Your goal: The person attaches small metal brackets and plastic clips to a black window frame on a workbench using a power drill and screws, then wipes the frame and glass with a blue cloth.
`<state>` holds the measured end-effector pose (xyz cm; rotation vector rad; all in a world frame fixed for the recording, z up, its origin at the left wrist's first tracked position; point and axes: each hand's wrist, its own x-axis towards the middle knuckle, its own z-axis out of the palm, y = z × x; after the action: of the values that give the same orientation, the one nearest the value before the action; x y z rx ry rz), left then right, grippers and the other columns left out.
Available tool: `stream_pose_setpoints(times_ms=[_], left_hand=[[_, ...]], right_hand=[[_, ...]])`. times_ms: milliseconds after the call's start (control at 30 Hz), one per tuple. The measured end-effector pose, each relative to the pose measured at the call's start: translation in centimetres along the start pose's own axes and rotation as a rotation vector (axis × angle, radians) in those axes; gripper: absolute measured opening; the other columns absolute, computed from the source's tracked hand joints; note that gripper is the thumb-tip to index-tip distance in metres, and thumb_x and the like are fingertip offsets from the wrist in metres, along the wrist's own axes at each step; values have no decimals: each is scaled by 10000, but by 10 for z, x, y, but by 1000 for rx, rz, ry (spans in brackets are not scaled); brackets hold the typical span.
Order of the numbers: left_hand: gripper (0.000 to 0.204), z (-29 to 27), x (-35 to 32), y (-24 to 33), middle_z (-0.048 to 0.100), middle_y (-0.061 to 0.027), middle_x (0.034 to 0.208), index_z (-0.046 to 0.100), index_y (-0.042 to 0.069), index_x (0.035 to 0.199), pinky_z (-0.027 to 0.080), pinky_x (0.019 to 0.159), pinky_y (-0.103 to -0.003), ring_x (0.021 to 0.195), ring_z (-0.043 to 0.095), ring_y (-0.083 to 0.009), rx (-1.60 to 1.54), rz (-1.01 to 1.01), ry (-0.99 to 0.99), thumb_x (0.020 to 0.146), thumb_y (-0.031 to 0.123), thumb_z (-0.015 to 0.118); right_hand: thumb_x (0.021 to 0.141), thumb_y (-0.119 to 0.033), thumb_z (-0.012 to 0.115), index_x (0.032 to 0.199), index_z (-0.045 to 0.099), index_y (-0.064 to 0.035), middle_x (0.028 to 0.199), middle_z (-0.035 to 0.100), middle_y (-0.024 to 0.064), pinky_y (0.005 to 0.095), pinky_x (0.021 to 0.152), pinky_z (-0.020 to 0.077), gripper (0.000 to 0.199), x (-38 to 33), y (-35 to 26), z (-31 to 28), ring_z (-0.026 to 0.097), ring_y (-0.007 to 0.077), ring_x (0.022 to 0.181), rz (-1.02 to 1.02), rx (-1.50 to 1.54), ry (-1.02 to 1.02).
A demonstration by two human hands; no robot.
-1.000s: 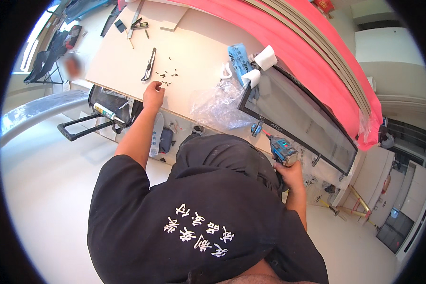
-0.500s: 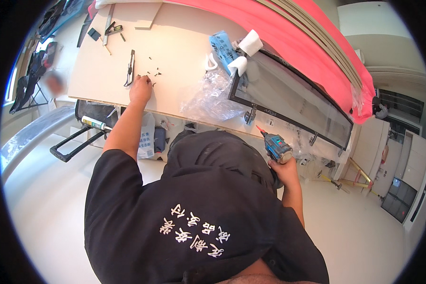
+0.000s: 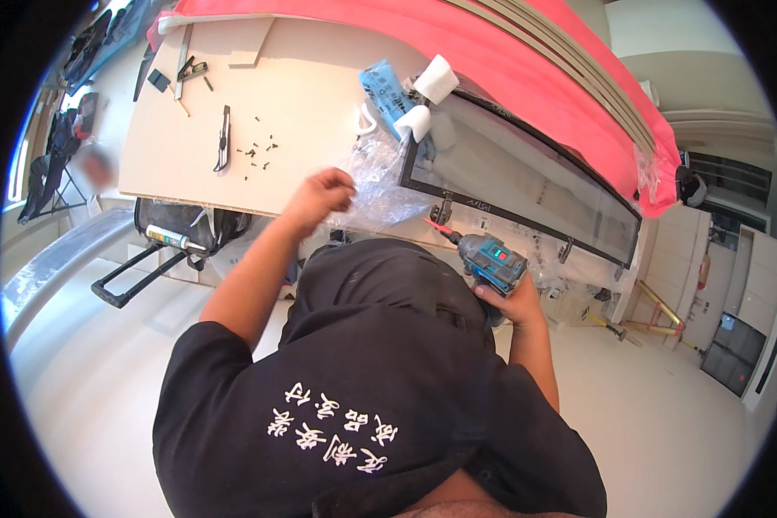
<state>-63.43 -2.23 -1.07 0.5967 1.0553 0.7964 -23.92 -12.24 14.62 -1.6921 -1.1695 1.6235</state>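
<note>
My right hand (image 3: 509,302) grips a blue cordless drill (image 3: 492,262) with a red-tipped bit, which points left toward a hinge (image 3: 441,210) on the near edge of a black-framed glass door (image 3: 527,177). Over the front of the table, beside crumpled clear plastic film (image 3: 373,186), my left hand (image 3: 324,198) has its fingers curled together and somewhat blurred; whatever they hold is hidden. Small dark screws (image 3: 252,154) lie scattered on the pale tabletop (image 3: 173,155), with a utility knife (image 3: 223,140) to their left. A second hinge (image 3: 565,250) sits farther right on the door frame.
White foam corner pieces (image 3: 436,79) and a blue packet (image 3: 384,93) lie at the door's left end. Pink sheeting (image 3: 337,24) runs along the back. Below the table's left side are a long-handled black case (image 3: 116,289) and a sealant tube (image 3: 171,236).
My left hand has left the screws and moved right and nearer to me. The drill has shifted slightly left, its bit now close to the hinge.
</note>
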Motion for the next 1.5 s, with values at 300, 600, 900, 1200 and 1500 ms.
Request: stream_pose_setpoints(times_ms=[300, 600, 900, 1200, 1500], left_hand=[[164, 91, -11, 13, 713, -41, 945, 694, 3, 1128, 575, 726, -265, 785, 665, -120, -96, -245, -332, 976, 63, 703], [241, 120, 7, -4, 705, -40, 1007, 658, 18, 1215, 572, 770, -273, 858, 665, -120, -174, -352, -334, 992, 102, 697], [488, 106, 16, -50, 672, -54, 1228, 551, 70, 1421, 553, 938, -340, 1054, 646, -179, -69, -307, -102, 991, 233, 712], [375, 49, -19, -85, 688, -36, 1164, 610, 75, 1320, 533, 857, -318, 996, 650, -154, -36, -338, 126, 1002, 259, 690], [344, 43, -23, -75, 686, -24, 1152, 618, 80, 1292, 515, 850, -313, 987, 640, -146, -33, -274, 149, 1009, 266, 674]], right_hand=[[690, -143, 961, 1285, 580, 12, 1208, 701, 82, 348, 1006, 512, 724, 17, -7, -28, 646, 161, 1129, -61, -163, -133], [713, -137, 942, 1280, 598, 5, 1208, 702, 63, 344, 1014, 497, 678, 27, -9, -56, 633, 157, 1116, -46, -119, -157], [762, -161, 846, 1093, 689, 16, 997, 738, 83, 359, 882, 536, 406, 71, 15, -61, 662, 171, 924, -18, -384, -73], [750, -200, 819, 1042, 711, 13, 965, 756, 130, 386, 851, 549, 377, 100, 30, -55, 715, 240, 907, 43, -520, -47], [750, -230, 784, 1100, 709, -21, 1029, 753, 196, 419, 883, 553, 415, 109, 16, -35, 725, 356, 985, 42, -709, -43]])
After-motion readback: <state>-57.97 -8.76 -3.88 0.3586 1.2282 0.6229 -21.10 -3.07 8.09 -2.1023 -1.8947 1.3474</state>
